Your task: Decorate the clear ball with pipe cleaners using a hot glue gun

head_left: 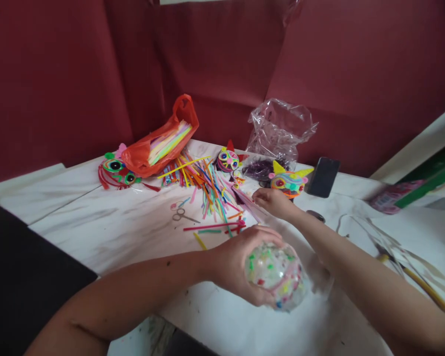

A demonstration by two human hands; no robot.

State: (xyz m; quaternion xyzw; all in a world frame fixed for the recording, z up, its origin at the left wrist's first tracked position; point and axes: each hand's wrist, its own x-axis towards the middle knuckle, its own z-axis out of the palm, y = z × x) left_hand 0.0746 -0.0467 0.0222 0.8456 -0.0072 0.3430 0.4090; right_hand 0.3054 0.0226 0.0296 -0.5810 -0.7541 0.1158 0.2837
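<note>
My left hand (241, 257) is wrapped round a clear, rounded plastic shell (272, 277) dotted with green, red, yellow and blue bits, and holds it up over the near part of the table. Farther off, my right hand (270, 200) reaches out with its fingers curled together by the right end of a heap of coloured pipe cleaners (207, 185). Whatever lies between those fingertips is too small to make out. Just beyond this hand sits a decorated animal head (288, 184) with yellow horns. Short pipe cleaner pieces, among them a pink one (207, 226), lie left of the shell.
Small scissors (183, 215) rest on the white table (126, 217). Behind are a red bag (148, 146) of pipe cleaners, two more decorated heads, one red (116, 170) and one small (228, 159), and a clear plastic bag (278, 128). A phone (324, 177) and yellow-handled pliers (422, 284) lie rightward.
</note>
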